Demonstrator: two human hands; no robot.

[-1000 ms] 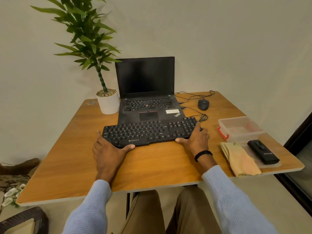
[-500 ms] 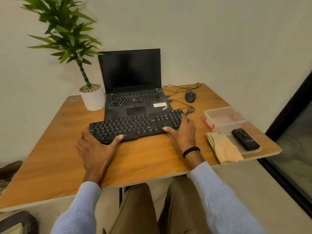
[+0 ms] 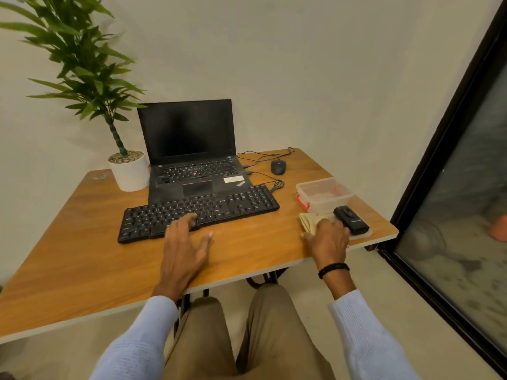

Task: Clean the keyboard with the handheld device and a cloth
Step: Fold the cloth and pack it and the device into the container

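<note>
A black keyboard [image 3: 203,209] lies across the wooden table [image 3: 82,250] in front of an open laptop [image 3: 192,160]. My left hand [image 3: 183,248] rests flat at the keyboard's front edge, fingers spread, its fingertips touching the keys. At the table's right edge my right hand [image 3: 327,239] lies on a folded yellow cloth [image 3: 308,222], covering most of it; I cannot tell whether the fingers grip it. A black handheld device [image 3: 351,220] lies on a clear lid just right of that hand.
A clear plastic box with red clips [image 3: 323,196] stands behind the device. A black mouse [image 3: 278,167] and its cables lie at the back right. A potted plant [image 3: 129,171] stands at the back left. A dark-framed glass door [image 3: 452,187] runs along the right.
My right hand has left the keyboard's right end and moved right onto the yellow cloth. My left hand has shifted from the keyboard's left end toward its middle. The camera turned right.
</note>
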